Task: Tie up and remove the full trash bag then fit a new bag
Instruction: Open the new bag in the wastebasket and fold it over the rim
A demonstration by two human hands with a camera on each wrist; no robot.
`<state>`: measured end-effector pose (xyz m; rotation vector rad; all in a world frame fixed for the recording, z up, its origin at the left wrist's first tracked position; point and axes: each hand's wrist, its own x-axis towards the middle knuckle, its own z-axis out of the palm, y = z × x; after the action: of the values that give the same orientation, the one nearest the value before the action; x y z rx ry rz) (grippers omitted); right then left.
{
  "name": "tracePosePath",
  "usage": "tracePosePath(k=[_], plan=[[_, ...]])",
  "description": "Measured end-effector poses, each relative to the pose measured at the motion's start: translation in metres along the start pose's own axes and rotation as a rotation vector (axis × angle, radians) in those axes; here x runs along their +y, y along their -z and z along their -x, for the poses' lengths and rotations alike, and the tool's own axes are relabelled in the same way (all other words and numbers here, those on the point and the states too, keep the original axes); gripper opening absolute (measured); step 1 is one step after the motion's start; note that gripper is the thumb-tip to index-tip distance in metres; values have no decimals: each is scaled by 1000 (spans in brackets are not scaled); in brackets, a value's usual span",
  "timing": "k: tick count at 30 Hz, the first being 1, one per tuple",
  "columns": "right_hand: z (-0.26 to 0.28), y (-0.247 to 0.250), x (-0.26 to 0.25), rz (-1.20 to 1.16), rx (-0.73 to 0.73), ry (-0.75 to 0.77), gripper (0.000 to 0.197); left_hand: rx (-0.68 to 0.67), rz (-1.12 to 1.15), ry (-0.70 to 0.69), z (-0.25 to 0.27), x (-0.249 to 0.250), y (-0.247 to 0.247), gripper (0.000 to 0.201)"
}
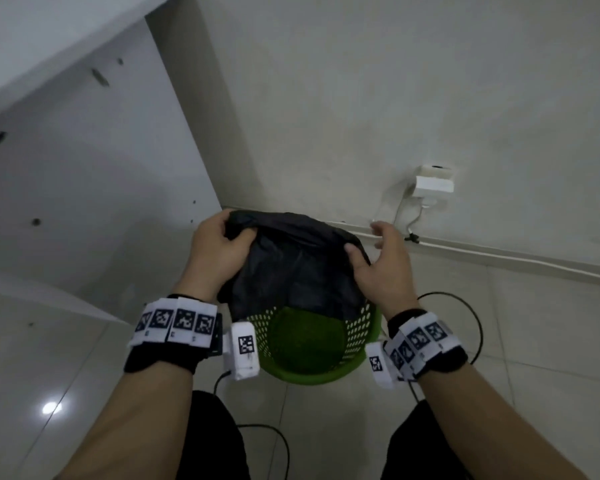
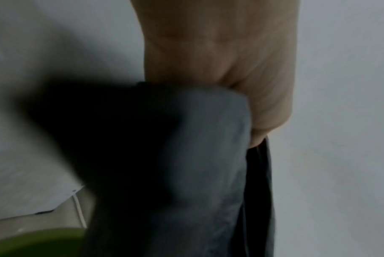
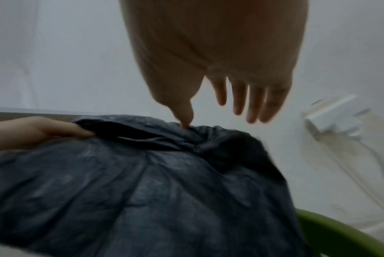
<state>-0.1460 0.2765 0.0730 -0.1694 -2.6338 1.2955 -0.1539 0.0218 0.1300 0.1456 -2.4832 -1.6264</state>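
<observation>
At far left a white cabinet panel point(image 1: 94, 174) stands against the wall, running out of the head view at the left and top. The left hand point(image 1: 219, 251) comes next, its fingers curled round the top edge of the black trash bag point(image 1: 291, 268), thumb pressed on the near face; the left wrist view shows only the heel of that hand with dark plastic bunched under it, the fingers hidden and the whole frame blurred. The bag hangs spread between the two hands, its lower part draped over the far rim of the green perforated bin point(image 1: 312, 344), which stands on the tiled floor point(image 1: 534, 323); the bin's near half is bare, its inside visible. The right wrist view adds a slit-like fold along the bag's top edge, which the head view does not resolve. The right hand point(image 1: 385, 258) has its thumb tip on a gathered corner of the bag while the four fingers stretch out, relaxed and clear of the plastic, so it touches rather than grips. Beyond it a white plug adapter point(image 1: 433, 181) sits on the wall, its cords trailing down; dark cables point(image 1: 478, 327) loop over the floor, partly hidden by the forearms.
</observation>
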Motion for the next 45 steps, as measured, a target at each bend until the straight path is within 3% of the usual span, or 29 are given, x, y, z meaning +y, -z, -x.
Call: tracePosePath(k=[1, 2, 5, 6, 8, 11, 13, 15, 17, 23, 26, 28, 30, 33, 36, 37, 40, 41, 43, 45], plan=[[11, -2, -12, -73, 49, 85, 42, 18, 16, 16, 2, 5, -5, 24], [23, -5, -24, -147, -38, 149, 36, 23, 56, 51, 4, 8, -11, 22], [56, -20, -53, -310, -526, 99, 61, -162, 299, 174, 20, 24, -22, 13], [58, -25, -54, -351, -540, 69, 66, -267, 318, 157, 26, 27, -23, 22], [49, -25, -51, -442, -401, -33, 48, -410, 298, 67, 33, 25, -18, 38], [26, -15, -42, -654, -281, -210, 16, -427, 139, -128, 36, 8, -6, 69], [17, -10, -43, -782, -303, -279, 15, -423, -67, -177, 38, -5, -9, 110], [13, -8, -49, -841, -363, -271, 23, -438, -188, -146, 41, -7, -16, 135], [10, -7, -56, -791, -372, -203, 27, -424, -137, -54, 39, -8, -21, 127], [-10, 22, -60, -616, -288, -97, 32, -396, 96, 33, 35, 10, -10, 42], [-26, 43, -47, -511, -345, -52, 46, -236, 233, 35, 31, 18, 4, 18], [-41, 62, -35, -316, -432, -5, 39, -80, 232, 50, 21, 14, 17, 12], [-57, 76, -20, 0, -437, 40, 30, -22, 153, 43, 11, 11, 31, 9], [-62, 79, -10, 338, -237, 65, 42, 37, 34, -39, 5, 19, 35, 21], [-32, 64, -34, 93, 21, 199, 33, 80, 39, -54, 4, 29, 21, 29], [-17, 55, -49, -29, -44, 188, 32, 54, 77, -28, 5, 33, 14, 34], [22, 22, -88, -388, -534, 68, 42, -149, 349, 76, 11, 44, -10, 51], [26, 12, -90, -430, -579, 64, 47, -235, 404, 73, 13, 47, -18, 47], [20, 3, -91, -391, -497, 115, 43, -333, 404, 22, 17, 53, -28, 38], [10, 5, -85, -376, -432, 105, 35, -298, 358, -19, 16, 53, -28, 31]])
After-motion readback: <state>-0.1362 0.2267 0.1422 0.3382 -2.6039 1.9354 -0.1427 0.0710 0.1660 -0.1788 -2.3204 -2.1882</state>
